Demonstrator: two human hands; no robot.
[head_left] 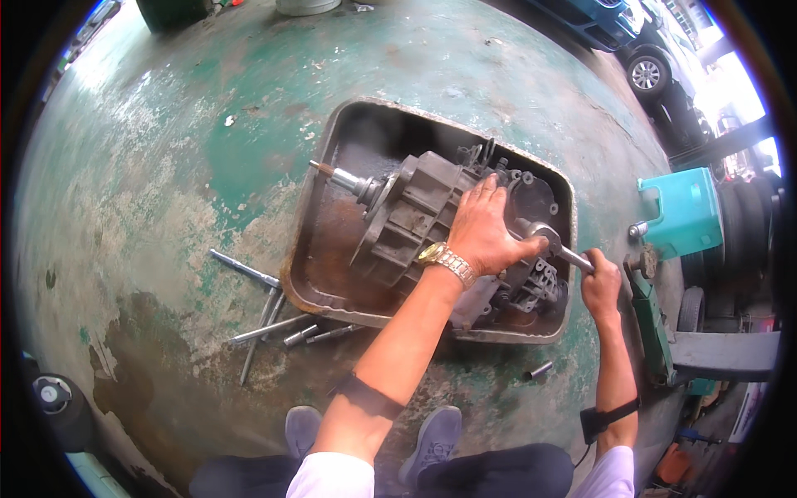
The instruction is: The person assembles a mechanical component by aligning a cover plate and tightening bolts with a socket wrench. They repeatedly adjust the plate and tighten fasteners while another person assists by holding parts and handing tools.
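A grey metal gearbox (415, 203) with a protruding shaft (344, 178) lies in a rusty metal tray (332, 309). My left hand (490, 228), a watch on its wrist, rests on the casing with its fingers stretched out. Its thumb reaches against the round head of a ratchet wrench (573, 257). Closed around the end of that wrench's handle is my right hand (601, 286), at the tray's right side. What the wrench head sits on is hidden beneath it.
Several metal bars and sockets (274, 328) lie on the floor left of the tray. One loose socket (539, 370) is near its lower right corner. A turquoise plastic stool (685, 212) and a green lift arm (650, 319) stand to the right. Cars (647, 73) are parked beyond.
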